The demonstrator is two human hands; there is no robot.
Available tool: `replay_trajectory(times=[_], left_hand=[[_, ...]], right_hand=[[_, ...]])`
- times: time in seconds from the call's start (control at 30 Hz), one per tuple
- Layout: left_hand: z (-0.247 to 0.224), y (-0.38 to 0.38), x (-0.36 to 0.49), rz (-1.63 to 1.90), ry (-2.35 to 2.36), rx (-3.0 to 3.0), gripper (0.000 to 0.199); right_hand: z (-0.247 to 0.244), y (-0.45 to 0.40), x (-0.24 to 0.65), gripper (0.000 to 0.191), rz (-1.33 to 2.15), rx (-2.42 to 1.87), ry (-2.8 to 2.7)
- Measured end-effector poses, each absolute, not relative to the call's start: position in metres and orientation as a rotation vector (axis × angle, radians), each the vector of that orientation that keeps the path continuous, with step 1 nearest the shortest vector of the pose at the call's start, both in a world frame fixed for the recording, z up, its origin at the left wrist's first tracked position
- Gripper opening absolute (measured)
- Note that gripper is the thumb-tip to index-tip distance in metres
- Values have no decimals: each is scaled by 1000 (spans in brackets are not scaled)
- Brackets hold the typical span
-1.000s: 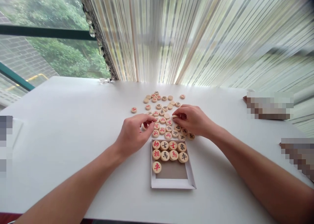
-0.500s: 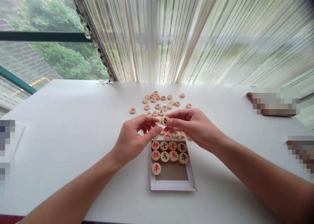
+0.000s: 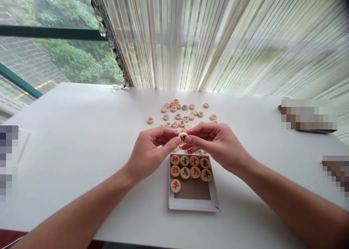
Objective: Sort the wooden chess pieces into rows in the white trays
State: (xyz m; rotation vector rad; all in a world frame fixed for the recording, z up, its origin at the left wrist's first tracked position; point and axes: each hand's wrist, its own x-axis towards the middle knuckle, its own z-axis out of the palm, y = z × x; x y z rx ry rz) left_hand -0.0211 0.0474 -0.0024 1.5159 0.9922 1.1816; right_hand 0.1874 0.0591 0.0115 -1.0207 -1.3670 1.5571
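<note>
Between both sets of fingertips is a round wooden piece with a black character (image 3: 183, 137), held just beyond the box's far edge. My left hand (image 3: 152, 147) pinches its left side, and my right hand (image 3: 215, 141) pinches its right side. Below them a shallow white box (image 3: 195, 204) holds two rows of round pieces with red and black characters. A single red-character piece (image 3: 175, 185) sits at the left of the third row, beside the bare brown bottom. Loose pieces, such as a red-marked one (image 3: 150, 120), lie scattered beyond my hands; some are partly hidden by my fingers.
The white table (image 3: 81, 140) extends to a window and a striped curtain (image 3: 174, 38). Brown-edged objects, partly blurred out, lie at the right (image 3: 308, 123) and far right (image 3: 336, 171). Another blurred object (image 3: 8, 158) is at the left edge.
My left fingers have closed on the piece that was in my right hand alone. The piece has turned and come slightly nearer. The whole view has shifted a little.
</note>
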Motion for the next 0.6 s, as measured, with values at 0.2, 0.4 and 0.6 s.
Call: replay_trajectory(times=[0.2, 0.4, 0.6], left_hand=[[-3, 45, -21, 1202, 992, 1529, 16], [-3, 43, -19, 1251, 1008, 1586, 16], [-1, 42, -19, 1282, 1008, 1656, 14]], right_hand=[[14, 57, 187, 33, 1465, -1036, -1410], [13, 55, 186, 35, 1449, -1013, -1448], [13, 54, 184, 34, 1450, -1048, -1452]])
